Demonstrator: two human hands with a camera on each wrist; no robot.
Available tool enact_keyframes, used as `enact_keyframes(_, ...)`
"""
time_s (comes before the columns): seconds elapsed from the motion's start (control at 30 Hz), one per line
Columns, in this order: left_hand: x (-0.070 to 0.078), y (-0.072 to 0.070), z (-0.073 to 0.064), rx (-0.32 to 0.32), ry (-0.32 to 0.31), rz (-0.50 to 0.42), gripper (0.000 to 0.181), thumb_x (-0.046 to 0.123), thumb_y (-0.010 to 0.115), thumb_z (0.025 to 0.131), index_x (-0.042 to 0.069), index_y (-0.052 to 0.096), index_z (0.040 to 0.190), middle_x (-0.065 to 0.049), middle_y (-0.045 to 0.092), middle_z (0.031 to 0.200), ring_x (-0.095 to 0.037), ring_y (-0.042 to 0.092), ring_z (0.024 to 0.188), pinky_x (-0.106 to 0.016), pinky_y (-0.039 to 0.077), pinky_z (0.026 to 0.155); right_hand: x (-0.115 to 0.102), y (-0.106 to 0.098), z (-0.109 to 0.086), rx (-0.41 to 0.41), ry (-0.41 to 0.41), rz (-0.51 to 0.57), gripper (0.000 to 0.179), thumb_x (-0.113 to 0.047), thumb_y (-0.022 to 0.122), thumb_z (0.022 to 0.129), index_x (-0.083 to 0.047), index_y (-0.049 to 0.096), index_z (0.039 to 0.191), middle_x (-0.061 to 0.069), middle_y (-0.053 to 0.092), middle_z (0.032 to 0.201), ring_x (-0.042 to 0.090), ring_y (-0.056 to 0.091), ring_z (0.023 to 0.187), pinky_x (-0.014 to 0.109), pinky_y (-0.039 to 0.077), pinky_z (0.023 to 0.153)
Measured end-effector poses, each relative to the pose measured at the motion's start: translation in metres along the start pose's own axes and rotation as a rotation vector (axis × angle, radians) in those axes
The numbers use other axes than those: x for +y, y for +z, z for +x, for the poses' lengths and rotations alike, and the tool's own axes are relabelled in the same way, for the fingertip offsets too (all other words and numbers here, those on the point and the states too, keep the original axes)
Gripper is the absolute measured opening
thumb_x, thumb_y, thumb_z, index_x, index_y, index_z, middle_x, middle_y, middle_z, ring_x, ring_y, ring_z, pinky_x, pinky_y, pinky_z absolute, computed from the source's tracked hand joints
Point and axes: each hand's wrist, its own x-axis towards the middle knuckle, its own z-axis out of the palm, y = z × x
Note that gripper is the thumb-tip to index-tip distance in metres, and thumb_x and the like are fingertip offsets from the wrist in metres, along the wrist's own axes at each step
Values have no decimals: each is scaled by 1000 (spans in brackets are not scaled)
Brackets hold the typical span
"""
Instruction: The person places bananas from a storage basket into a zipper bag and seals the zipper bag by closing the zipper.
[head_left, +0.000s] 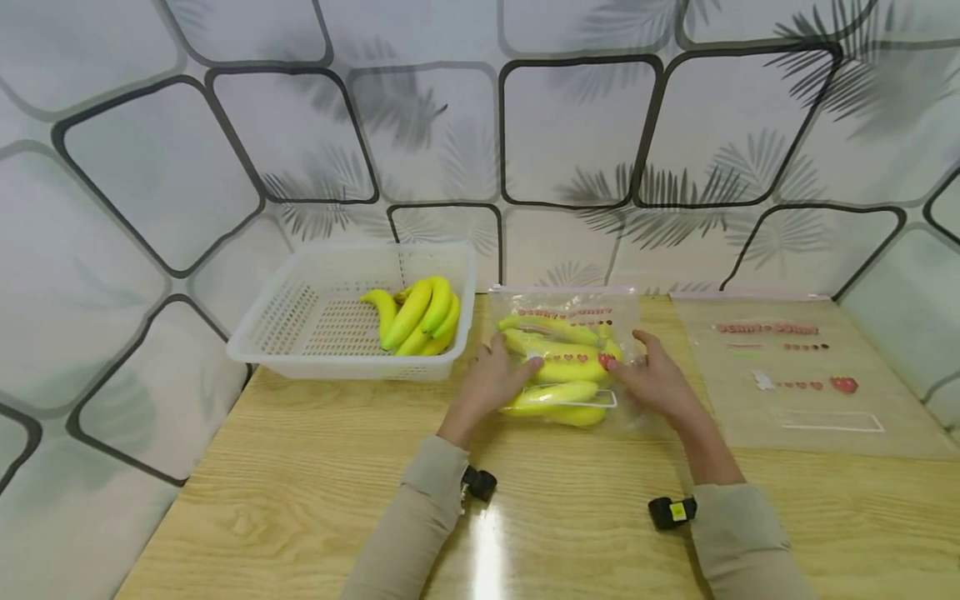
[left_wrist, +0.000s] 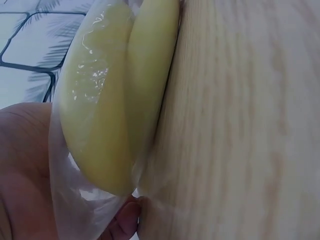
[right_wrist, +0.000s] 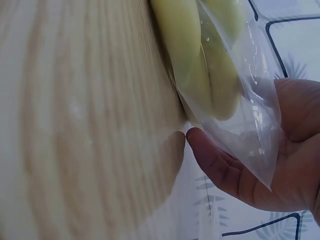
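A clear slider bag (head_left: 561, 303) with red print lies on the table with several yellow bananas (head_left: 573, 368) inside. My left hand (head_left: 491, 377) holds its left side, thumb on top of the plastic. On the opposite side my right hand (head_left: 660, 377) grips the bag, thumb near the printed heart. In the left wrist view, the left hand (left_wrist: 25, 170) lies along the bag's edge with fingertips low by the table. The right wrist view has the right hand (right_wrist: 295, 165) around a loose fold of plastic, its fingertips at the tabletop.
To the left stands a white plastic basket (head_left: 348, 367) with a bunch of bananas (head_left: 420, 312) at its right end. A flat printed slider bag (head_left: 817, 354) lies on the right of the wooden table (head_left: 315, 483). Patterned fabric (head_left: 577, 133) rises behind.
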Motion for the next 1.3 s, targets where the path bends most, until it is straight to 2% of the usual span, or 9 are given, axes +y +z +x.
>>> enact_keyframes(0.13,-6,-1,0,-71,63,-16,96,65,47,95,2,12,158,-36,12,156,-52,12,145,-62,26,113,-3,0,-2,-41,-20,2,83,-36,53,103,2,3,157,37,44,134,35,62,92,39,55,71)
enact_keyframes(0.2,-10,-3,-2,-101,92,-19,97,65,48,95,3,10,159,-35,5,158,-51,4,147,-62,23,114,-3,1,-3,-61,-36,-16,81,-34,50,104,5,3,156,39,43,136,39,61,97,42,55,77)
enact_keyframes(0.27,-13,-5,-5,-127,115,-15,98,65,48,95,4,7,159,-31,-4,160,-49,-3,148,-63,19,115,-3,2,-2,-79,-55,-34,80,-34,48,105,7,2,155,42,37,141,49,55,114,53,51,92)
enact_keyframes(0.37,-17,-10,-10,-143,137,19,99,67,45,95,4,4,159,-26,-16,161,-47,-11,148,-64,10,117,-3,4,0,-92,-82,-85,79,-34,47,105,11,3,154,43,25,149,56,32,135,62,31,110)
enact_keyframes(0.43,-19,-12,-11,-156,140,38,99,68,42,96,2,2,158,-23,-21,161,-44,-15,148,-61,4,118,-3,5,2,-94,-93,-106,78,-32,47,105,13,5,153,43,19,151,57,20,140,63,22,114)
enact_keyframes(0.57,-24,-13,-10,-195,121,77,99,70,32,97,0,-3,157,-21,-20,161,-38,-17,149,-54,-1,120,-4,5,3,-96,-96,-133,76,-29,46,105,17,6,151,45,16,150,58,17,140,64,19,114)
enact_keyframes(0.7,-28,-13,-7,-230,102,99,98,70,26,98,-2,-6,155,-20,-16,162,-35,-17,150,-51,-1,121,-4,3,1,-108,-57,-134,77,-32,44,106,14,3,152,44,11,152,57,10,142,64,15,115)
enact_keyframes(1.03,-23,-12,-4,-242,93,132,98,72,25,97,0,-7,156,-19,-13,163,-33,-14,150,-50,0,122,1,0,1,-119,-23,-110,78,-37,41,107,9,-1,154,41,6,155,55,3,144,64,11,116)
enact_keyframes(1.3,-19,-11,-3,-238,105,135,97,70,25,98,-1,-6,156,-19,-12,163,-33,-14,150,-51,0,121,1,-4,-2,-102,2,-105,78,-37,42,106,7,0,155,41,5,155,55,4,144,65,12,115)
